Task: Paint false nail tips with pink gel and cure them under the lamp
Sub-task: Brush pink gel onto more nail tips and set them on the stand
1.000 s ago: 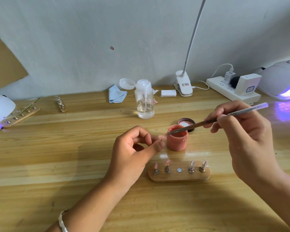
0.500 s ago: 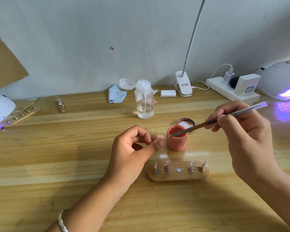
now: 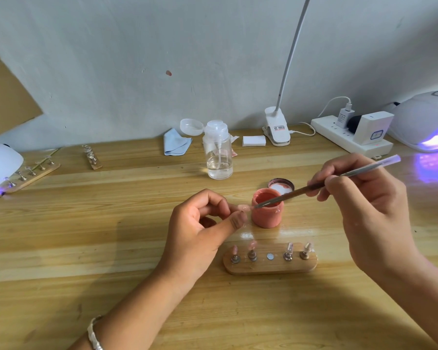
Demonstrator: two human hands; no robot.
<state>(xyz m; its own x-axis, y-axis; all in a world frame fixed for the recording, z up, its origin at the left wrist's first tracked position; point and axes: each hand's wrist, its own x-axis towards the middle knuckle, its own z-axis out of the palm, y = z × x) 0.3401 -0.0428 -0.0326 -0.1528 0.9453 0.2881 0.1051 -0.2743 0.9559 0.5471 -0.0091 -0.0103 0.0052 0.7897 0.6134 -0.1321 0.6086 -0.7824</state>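
Your right hand (image 3: 364, 205) grips the brush (image 3: 301, 189); its tip has dipped past the gel jar (image 3: 267, 215) to the nail tip (image 3: 243, 207) pinched at your left hand's (image 3: 197, 231) fingertips, so painting is starting.

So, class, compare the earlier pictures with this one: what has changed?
The right hand tilted the brush tip slightly down, from the jar rim toward the nail tip the left hand pinches. Nothing taken or released; jar, holder unmoved.

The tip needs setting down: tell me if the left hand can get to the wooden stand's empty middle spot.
Probably yes: the left hand, pinching a nail tip, sits right beside the wooden stand, nothing between them.
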